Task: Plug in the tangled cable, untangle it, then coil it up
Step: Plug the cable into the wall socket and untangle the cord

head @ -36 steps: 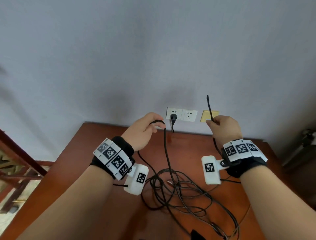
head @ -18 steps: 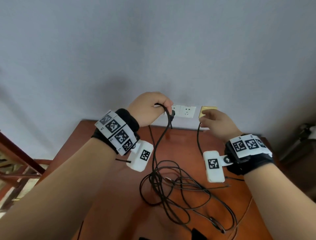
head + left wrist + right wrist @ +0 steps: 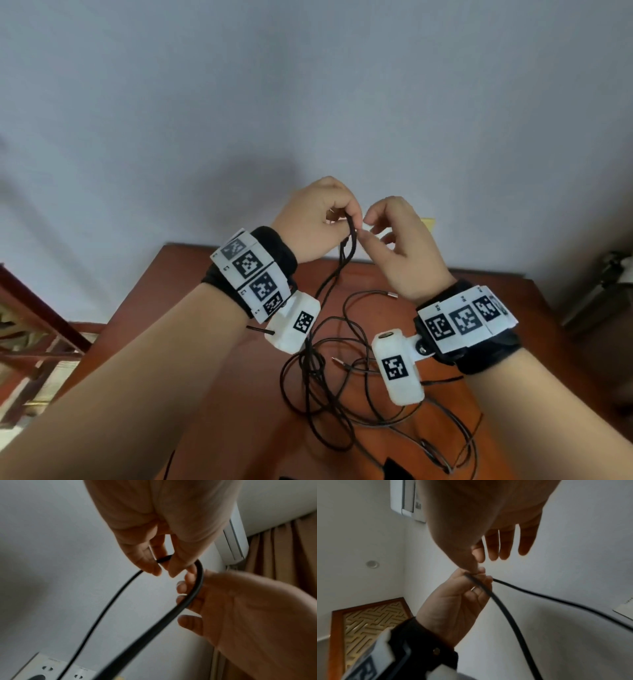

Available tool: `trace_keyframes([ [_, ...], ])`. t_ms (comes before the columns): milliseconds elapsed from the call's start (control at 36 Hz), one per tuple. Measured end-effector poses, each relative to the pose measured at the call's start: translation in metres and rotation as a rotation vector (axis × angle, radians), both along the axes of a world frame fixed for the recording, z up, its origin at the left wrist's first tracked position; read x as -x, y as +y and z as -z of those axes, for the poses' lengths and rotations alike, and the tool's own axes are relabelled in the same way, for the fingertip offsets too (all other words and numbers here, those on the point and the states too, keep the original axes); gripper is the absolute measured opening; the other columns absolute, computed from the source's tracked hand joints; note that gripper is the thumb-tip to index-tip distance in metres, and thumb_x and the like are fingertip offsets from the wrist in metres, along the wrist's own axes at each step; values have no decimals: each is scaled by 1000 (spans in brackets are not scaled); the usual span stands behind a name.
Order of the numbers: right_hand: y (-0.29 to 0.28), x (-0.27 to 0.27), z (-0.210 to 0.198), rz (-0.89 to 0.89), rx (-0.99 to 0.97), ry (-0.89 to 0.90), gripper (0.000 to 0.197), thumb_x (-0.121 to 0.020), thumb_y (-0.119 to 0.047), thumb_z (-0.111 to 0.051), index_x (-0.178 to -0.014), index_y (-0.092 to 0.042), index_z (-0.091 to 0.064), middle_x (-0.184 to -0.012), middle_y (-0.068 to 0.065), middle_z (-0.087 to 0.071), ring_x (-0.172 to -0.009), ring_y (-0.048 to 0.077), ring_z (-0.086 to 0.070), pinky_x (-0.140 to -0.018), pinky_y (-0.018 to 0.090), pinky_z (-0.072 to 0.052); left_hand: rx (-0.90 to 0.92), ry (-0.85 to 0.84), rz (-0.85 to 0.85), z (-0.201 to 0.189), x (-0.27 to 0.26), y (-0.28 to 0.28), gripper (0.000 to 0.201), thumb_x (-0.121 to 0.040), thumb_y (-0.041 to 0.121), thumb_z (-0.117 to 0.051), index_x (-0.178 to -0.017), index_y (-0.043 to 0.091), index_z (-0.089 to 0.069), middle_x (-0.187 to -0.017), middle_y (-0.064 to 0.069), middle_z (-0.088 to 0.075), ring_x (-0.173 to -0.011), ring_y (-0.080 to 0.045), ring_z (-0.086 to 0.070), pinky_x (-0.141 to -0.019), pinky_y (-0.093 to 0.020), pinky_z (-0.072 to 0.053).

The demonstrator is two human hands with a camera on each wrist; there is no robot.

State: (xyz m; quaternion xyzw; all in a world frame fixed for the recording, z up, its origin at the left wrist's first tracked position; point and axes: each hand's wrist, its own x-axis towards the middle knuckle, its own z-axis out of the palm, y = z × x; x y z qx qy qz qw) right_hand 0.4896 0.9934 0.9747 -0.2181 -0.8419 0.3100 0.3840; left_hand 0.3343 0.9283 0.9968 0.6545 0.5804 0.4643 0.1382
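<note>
The thin black cable (image 3: 310, 383) has a smooth, matt rubbery sheath. Under it the reddish-brown wooden table (image 3: 219, 370) shows a semi-gloss varnish. Behind the table, the pale painted wall (image 3: 308, 85) is matt, its white plastic socket plate (image 3: 51, 669) smooth.

From the head we looked forward and down over both forearms at the wooden table (image 3: 212, 377) and the grey wall (image 3: 308, 102). Our left wrist camera faced up along the left hand (image 3: 163, 520), very close, with the wall socket (image 3: 51, 669) low in frame. The right wrist camera looked up along the right hand (image 3: 488, 513). All three views shared the cable (image 3: 351, 236) between the hands.
</note>
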Motion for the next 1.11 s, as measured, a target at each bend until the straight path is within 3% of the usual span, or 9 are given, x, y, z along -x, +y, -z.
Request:
trace_keyframes([
  [139,-9,4,2,-240,541,-2,21,-94,-32,-54,-100,-11,-50,-78,3,-70,-85,24,-67,-80,36,-51,104,-19,-79,-2,-1,0,13,-65,30,-61,-74,35,-69,-90,12,-49,-76,-9,-50,-74,-23,-45],
  [250,-3,-1,1,-298,755,48,9,-95,-19,-52,-92,-10,-52,-55,-1,-49,-50,15,-53,-67,37,-50,90,5,-110,1,7,-1,12,-75,24,-74,-79,35,-70,-88,12,-50,-72,-7,-49,-70,-18,-41],
  [333,4,-6,3,-199,681,-6,12,-97,-10,-50,-92,0,-54,-54,0,-41,-43,13,-36,-44,26,-38,105,65,-132,2,17,-3,17,-72,32,-81,-76,40,-66,-85,13,-49,-71,-3,-47,-67,-15,-37],
  [417,10,-17,10,-106,625,-69,18,-96,-13,-52,-83,-4,-58,-48,-8,-40,-42,10,-28,-44,24,-22,117,105,-244,1,33,-8,14,-72,42,-78,-74,37,-65,-88,11,-54,-72,-4,-52,-67,-14,-37],
  [528,18,-34,16,-7,474,-131,21,-95,-15,-54,-80,-6,-64,-36,-17,-42,-33,1,-38,-40,11,-29,89,98,-450,4,61,-19,17,-75,49,-74,-74,33,-69,-89,5,-61,-77,-13,-57,-70,-23,-40],
  [639,27,-42,23,53,406,-138,21,-93,-18,-58,-78,-8,-69,-49,-19,-57,-51,-6,-53,-55,7,-37,109,91,-569,16,75,-30,20,-76,51,-72,-77,31,-70,-87,8,-57,-78,-13,-56,-75,-27,-40],
  [722,34,-44,28,109,326,-190,23,-91,-26,-61,-72,-16,-69,-73,1,-67,-70,1,-56,-70,13,-39,86,45,-608,26,78,-36,18,-75,50,-73,-77,33,-67,-88,9,-56,-80,-14,-57,-79,-30,-45],
  [972,46,-49,3,152,162,-80,29,-88,-25,-65,-72,-1,-64,-44,-11,-40,-45,4,-35,-48,13,-28,-48,143,-682,11,90,-51,48,-78,54,-69,-60,10,-58,-63,-5,-54,-60,-16,-48,-63,-30,-39],
  [1111,44,-45,-19,70,51,-61,16,-95,-19,-56,-88,-12,-70,-85,9,-69,-78,23,-59,-70,17,-42,45,130,-634,-5,88,-54,62,-91,48,-57,-56,-4,-47,-50,-9,-37,-51,-28,-41,-57,-35,-35],
])
